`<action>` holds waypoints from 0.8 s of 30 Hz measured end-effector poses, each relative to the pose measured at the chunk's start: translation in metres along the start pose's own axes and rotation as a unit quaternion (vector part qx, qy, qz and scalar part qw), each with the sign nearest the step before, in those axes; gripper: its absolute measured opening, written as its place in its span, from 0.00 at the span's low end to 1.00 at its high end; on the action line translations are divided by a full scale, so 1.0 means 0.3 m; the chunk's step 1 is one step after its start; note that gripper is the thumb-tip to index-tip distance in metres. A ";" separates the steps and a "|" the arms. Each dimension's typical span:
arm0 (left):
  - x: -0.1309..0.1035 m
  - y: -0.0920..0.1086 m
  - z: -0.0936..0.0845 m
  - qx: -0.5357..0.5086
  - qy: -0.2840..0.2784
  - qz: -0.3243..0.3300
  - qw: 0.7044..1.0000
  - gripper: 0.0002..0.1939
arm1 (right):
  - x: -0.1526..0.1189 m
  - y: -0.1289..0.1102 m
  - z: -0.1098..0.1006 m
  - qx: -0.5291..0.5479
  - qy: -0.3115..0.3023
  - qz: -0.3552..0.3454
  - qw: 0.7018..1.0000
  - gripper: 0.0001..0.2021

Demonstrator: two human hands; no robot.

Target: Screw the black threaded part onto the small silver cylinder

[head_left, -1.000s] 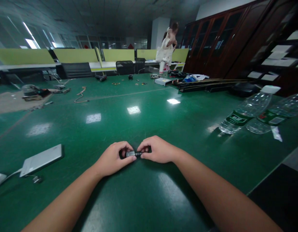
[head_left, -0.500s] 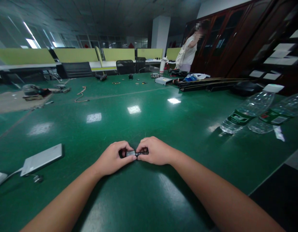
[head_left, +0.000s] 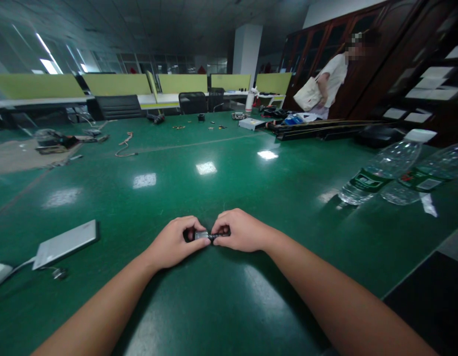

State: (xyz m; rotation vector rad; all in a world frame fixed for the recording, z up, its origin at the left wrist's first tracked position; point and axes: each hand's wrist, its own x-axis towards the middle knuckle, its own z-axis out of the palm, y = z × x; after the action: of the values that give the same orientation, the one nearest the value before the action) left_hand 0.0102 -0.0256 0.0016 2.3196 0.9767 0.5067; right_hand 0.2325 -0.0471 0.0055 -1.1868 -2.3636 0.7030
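Note:
Near the middle of the green table, my left hand (head_left: 180,242) pinches a small silvery metal piece (head_left: 201,236) between thumb and fingers. From its right end runs a thin dark ridged rod (head_left: 215,236), lying in line with it. My right hand (head_left: 241,230) grips that rod with thumb and bent fingertips, which partly cover it. Both hands stay close together, low over the tabletop. Whether the rod and the silvery piece are one part or two I cannot tell.
A flat silver-grey box (head_left: 66,244) with a cable lies at left. Two clear plastic bottles (head_left: 381,170) stand at right. Dark long strips (head_left: 306,129), a grey box (head_left: 251,123) and small parts lie toward the back. A person (head_left: 331,84) with a pale bag is beyond the table.
My right hand has shifted slightly right, and a little more of the dark rod shows between my hands. My left hand stays put. The person in the background has moved right.

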 end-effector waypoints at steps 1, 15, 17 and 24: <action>0.000 0.000 0.000 0.000 0.000 0.000 1.000 0.12 | -0.001 0.001 -0.001 -0.001 -0.001 0.000 1.000 0.07; -0.003 -0.006 -0.001 0.005 -0.006 -0.004 1.000 0.13 | -0.009 0.001 -0.022 -0.009 -0.015 0.017 1.000 0.07; -0.003 -0.009 -0.001 0.005 -0.006 -0.003 1.000 0.13 | -0.011 0.003 -0.026 -0.009 -0.018 0.020 1.000 0.07; -0.005 -0.012 -0.003 0.011 -0.008 -0.008 1.000 0.13 | -0.012 0.003 -0.036 -0.014 -0.026 0.026 0.999 0.07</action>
State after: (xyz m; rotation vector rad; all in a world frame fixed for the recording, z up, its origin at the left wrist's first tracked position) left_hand 0.0067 -0.0243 -0.0001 2.3290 0.9975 0.4732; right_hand 0.2410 -0.0469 0.0132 -1.2600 -2.4009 0.7292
